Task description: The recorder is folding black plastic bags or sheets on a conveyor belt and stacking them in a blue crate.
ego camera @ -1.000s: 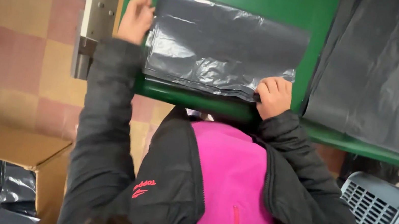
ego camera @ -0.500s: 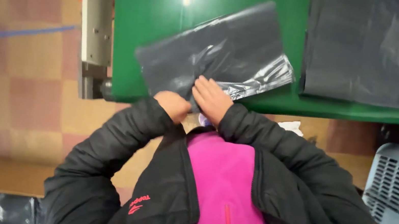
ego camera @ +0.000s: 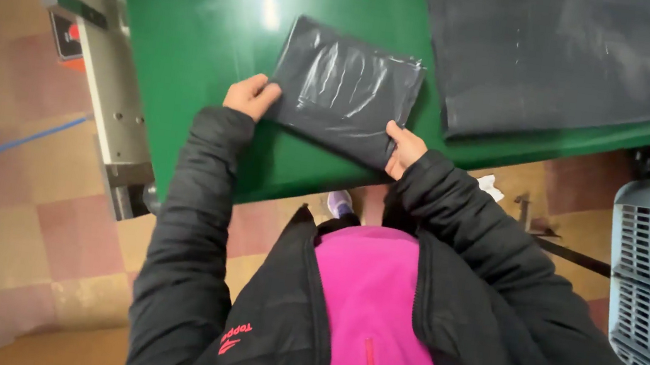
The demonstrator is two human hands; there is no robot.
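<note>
Folded black bag [ego camera: 345,93] flat on the green counter [ego camera: 193,40] (glossy), pinched at opposite corners by left hand [ego camera: 249,96] and right hand [ego camera: 403,148].

Glossy crinkled black plastic bag [ego camera: 346,89], smooth shiny green tabletop [ego camera: 194,31]

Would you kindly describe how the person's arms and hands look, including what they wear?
Both arms are covered by the long sleeves of a black padded jacket, worn open over a bright pink top. The left hand and right hand are bare, without gloves. A small red mark sits on the jacket's front.
</note>
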